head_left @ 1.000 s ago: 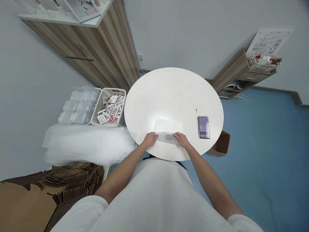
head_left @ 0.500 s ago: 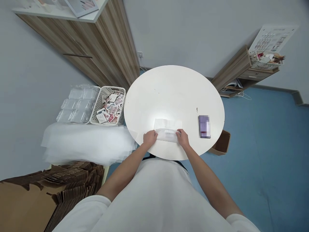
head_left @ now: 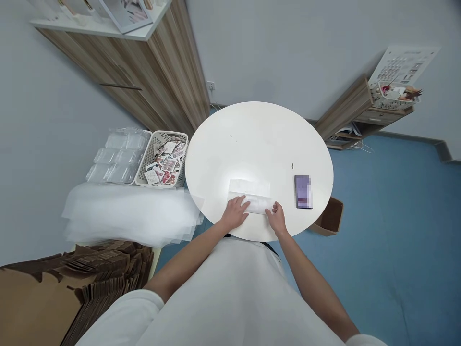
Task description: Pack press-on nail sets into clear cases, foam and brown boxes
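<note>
Both forearms extend forward and inward from the white sleeves, converging over the near edge of the round white table (head_left: 257,139). The left hand (head_left: 236,211) is palm down, angled toward the right, its fingers extended over the left part of a folded translucent sheet (head_left: 258,204) and its thumb set apart from them, nearer the body; it is unclenched, pressing rather than gripping. The right hand (head_left: 276,216) stands at the sheet's right end, pointing away from the body with fingers partly curled and the thumb directed inward; whether thumb and fingers pinch the sheet cannot be told. The right forearm is the steeper of the two, while the left slants more strongly across. The sheet lies on the near part of the table, its folded band between the hands and a flatter portion beyond. To its right, well apart, lies a purple rectangular item (head_left: 303,191), partly pixelated. Left of the table are a basket of cards (head_left: 166,163) and a stack of translucent sheets (head_left: 133,214).
</note>
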Demonstrator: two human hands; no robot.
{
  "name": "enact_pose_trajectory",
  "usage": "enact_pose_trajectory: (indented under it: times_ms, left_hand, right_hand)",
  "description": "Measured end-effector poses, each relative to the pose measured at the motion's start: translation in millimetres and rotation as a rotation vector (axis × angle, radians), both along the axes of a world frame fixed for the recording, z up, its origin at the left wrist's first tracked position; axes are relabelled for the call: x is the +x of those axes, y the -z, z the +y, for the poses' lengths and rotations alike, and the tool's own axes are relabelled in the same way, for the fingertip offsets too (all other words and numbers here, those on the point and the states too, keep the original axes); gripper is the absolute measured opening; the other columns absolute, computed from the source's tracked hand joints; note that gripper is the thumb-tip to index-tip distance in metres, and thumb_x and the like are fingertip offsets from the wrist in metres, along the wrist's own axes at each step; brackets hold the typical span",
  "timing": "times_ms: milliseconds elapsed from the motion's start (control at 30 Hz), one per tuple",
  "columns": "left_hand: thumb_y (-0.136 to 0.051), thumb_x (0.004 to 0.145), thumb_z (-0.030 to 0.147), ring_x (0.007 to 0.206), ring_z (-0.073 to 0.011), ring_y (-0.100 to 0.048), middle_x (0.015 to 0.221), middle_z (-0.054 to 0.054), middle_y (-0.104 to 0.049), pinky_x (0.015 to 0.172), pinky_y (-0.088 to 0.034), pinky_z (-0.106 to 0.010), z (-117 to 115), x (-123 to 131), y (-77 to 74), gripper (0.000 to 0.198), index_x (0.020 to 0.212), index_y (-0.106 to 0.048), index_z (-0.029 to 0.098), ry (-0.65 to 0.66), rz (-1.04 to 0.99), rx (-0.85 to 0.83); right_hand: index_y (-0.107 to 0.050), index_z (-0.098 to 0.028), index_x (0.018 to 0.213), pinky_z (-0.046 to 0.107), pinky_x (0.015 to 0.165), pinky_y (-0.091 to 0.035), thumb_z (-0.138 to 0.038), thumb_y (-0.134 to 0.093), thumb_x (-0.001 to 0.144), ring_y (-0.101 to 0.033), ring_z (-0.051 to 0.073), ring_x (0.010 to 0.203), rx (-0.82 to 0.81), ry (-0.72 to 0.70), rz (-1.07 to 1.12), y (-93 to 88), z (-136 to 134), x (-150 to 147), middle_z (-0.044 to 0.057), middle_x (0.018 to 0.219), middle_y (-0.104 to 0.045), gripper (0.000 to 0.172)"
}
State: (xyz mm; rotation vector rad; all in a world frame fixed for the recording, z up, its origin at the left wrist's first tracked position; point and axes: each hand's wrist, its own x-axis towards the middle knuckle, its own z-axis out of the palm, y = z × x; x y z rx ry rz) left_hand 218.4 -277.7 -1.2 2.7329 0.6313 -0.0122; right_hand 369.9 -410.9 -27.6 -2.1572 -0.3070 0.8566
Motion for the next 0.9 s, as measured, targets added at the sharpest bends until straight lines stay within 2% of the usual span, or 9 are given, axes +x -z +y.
enact_pose_trajectory:
  times_ms: [100,267,400,500,633,733,900]
  left_hand:
    - [-0.048,0.078,0.035,0.116,-0.0268,-0.034,0.133,-0.008,-0.034,0.09,-0.03,-0.041,-11.1,5.1,2.8,0.047,0.123,-0.037,0.027,0.079,0.059,0.001]
    - [-0.051,0.076,0.035,0.119,-0.0293,-0.031,0.137,-0.008,-0.028,0.092,-0.027,-0.043,-15.8,4.9,7.0,0.055,0.127,-0.031,0.03,0.079,0.103,-0.031]
    - [-0.051,0.076,0.035,0.121,-0.0303,-0.029,0.14,-0.007,-0.025,0.093,-0.024,-0.045,-14.6,4.0,7.7,0.058,0.129,-0.028,0.033,0.076,0.125,-0.06]
    - [-0.053,0.075,0.036,0.121,-0.0314,-0.028,0.139,-0.008,-0.025,0.094,-0.022,-0.046,-14.7,4.5,8.5,0.06,0.13,-0.028,0.033,0.085,0.134,-0.059]
    - [-0.054,0.074,0.039,0.122,-0.0316,-0.026,0.14,-0.007,-0.023,0.095,-0.02,-0.047,-16.2,5.0,10.1,0.064,0.131,-0.025,0.035,0.089,0.147,-0.047]
    - [-0.055,0.073,0.042,0.123,-0.0313,-0.024,0.141,-0.007,-0.021,0.095,-0.02,-0.048,-17.6,5.5,10.4,0.068,0.132,-0.023,0.036,0.091,0.168,-0.037]
    - [-0.055,0.071,0.047,0.124,-0.033,-0.022,0.142,-0.007,-0.02,0.095,-0.019,-0.048,-19.9,5.8,9.8,0.07,0.132,-0.024,0.037,0.093,0.187,-0.03]
  right_hand:
    - [-0.03,-0.02,0.129,0.032,0.086,-0.042,-0.04,-0.058,0.063,-0.048,0.023,0.108,-0.021,0.016,0.037,-1.2,8.4,1.9,0.011,0.125,-0.043,0.074]
    - [-0.037,-0.016,0.123,0.031,0.079,-0.046,-0.034,-0.062,0.059,-0.051,0.023,0.105,-0.031,0.006,0.097,-8.6,25.6,10.6,0.013,0.119,-0.049,0.071]
    - [-0.053,-0.017,0.098,0.029,0.066,-0.047,-0.031,-0.061,0.059,-0.059,0.02,0.083,-0.003,-0.076,0.18,-15.3,30.3,16.8,0.008,0.095,-0.061,0.042]
    - [-0.055,-0.018,0.082,0.028,0.062,-0.046,-0.031,-0.06,0.059,-0.058,0.018,0.074,0.017,-0.132,0.175,-18.5,29.3,17.3,0.005,0.085,-0.062,0.027]
    - [-0.053,-0.019,0.087,0.027,0.063,-0.046,-0.038,-0.059,0.061,-0.057,0.017,0.077,0.05,-0.175,0.114,-18.5,23.5,14.9,0.004,0.089,-0.061,0.033]
    - [-0.05,-0.02,0.096,0.026,0.058,-0.046,-0.044,-0.057,0.063,-0.057,0.017,0.075,0.001,-0.134,0.085,-15.0,18.9,14.2,0.006,0.091,-0.06,0.041]
    - [-0.051,-0.02,0.079,0.025,0.048,-0.045,-0.044,-0.05,0.068,-0.055,0.014,0.061,0.025,-0.088,0.206,-6.8,19.0,11.9,0.003,0.075,-0.058,0.027]
